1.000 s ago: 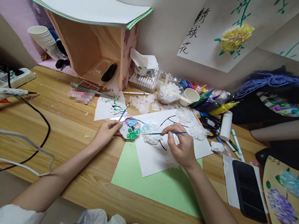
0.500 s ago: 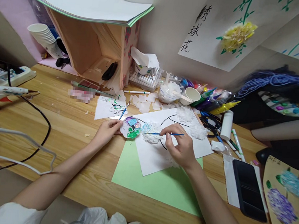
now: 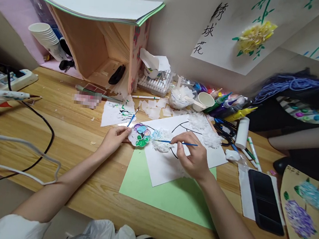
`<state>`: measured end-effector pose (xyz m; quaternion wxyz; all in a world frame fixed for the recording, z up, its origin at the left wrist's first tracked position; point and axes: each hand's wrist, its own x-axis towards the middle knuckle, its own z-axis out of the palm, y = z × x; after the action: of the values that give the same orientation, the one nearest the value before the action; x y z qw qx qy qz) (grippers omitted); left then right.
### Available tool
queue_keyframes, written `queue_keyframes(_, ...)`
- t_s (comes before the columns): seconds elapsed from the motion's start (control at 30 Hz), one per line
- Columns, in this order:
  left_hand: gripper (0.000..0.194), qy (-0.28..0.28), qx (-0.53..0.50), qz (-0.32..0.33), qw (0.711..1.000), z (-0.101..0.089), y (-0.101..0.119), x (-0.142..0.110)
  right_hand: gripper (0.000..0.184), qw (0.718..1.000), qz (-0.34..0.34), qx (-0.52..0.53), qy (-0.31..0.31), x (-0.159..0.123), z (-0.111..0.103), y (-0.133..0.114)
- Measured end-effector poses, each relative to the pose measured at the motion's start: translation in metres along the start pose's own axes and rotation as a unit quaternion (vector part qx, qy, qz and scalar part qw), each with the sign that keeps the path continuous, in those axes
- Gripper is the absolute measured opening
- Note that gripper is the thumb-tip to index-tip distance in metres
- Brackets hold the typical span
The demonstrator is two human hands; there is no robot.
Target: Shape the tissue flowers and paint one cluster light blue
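A wooden desk (image 3: 89, 188) with light grain stands against a pale grey wall (image 3: 175, 26), where a white paper with a yellow paper flower (image 3: 256, 36) hangs beyond the fingers. The right hand's (image 3: 191, 155) fingers are pinched on a thin blue paintbrush (image 3: 185, 143); its long axis runs nearly level across the view, bristles pointing left over the crumpled white paper flower tufts (image 3: 162, 145). The left hand's (image 3: 114, 139) fingers are clamped on the edge of a flower-shaped white palette (image 3: 132, 138), just left of the bristles.
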<state>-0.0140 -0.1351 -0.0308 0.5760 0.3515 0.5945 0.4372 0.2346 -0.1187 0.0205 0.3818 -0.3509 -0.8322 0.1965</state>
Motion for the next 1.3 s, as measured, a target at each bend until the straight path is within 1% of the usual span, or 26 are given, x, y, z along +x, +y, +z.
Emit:
queue_keyframes(0.17, 0.040, 0.004, 0.004, 0.000, 1.000, 0.0000, 0.0005, -0.0006, 0.016, 1.000, -0.007, -0.002, -0.027, -0.0003, 0.0007, 0.0014)
queue_keyframes(0.33, 0.039, 0.003, 0.006, 0.000, 1.000, -0.0001, -0.0002, 0.0000, 0.016, 1.000, 0.006, 0.006, -0.005, -0.0009, 0.0009, 0.0014)
queue_keyframes(0.5, 0.040, 0.004, 0.004, -0.001, 1.000, -0.0008, -0.0016, 0.0010, 0.016, 1.000, -0.004, 0.005, -0.023, -0.0011, 0.0011, 0.0019)
queue_keyframes(0.67, 0.039, -0.002, 0.007, 0.000, 1.000, -0.0018, -0.0032, 0.0017, 0.015, 1.000, 0.009, 0.006, 0.006, -0.0016, -0.0014, 0.0017)
queue_keyframes(0.8, 0.041, -0.002, 0.011, 0.001, 1.000, -0.0020, -0.0043, 0.0020, 0.015, 1.000, 0.001, 0.002, -0.007, -0.0019, -0.0023, 0.0025)
queue_keyframes(0.97, 0.039, -0.006, 0.013, 0.000, 1.000, -0.0015, -0.0041, 0.0017, 0.015, 1.000, 0.003, 0.023, 0.013, -0.0025, -0.0024, 0.0029)
queue_keyframes(1.17, 0.042, -0.003, 0.009, -0.003, 1.000, -0.0014, -0.0025, 0.0019, 0.015, 1.000, 0.004, 0.011, -0.021, -0.0021, 0.0030, 0.0035)
queue_keyframes(1.3, 0.040, -0.005, 0.008, 0.000, 1.000, -0.0016, -0.0031, 0.0021, 0.015, 1.000, 0.007, 0.008, 0.000, -0.0017, 0.0006, 0.0030)
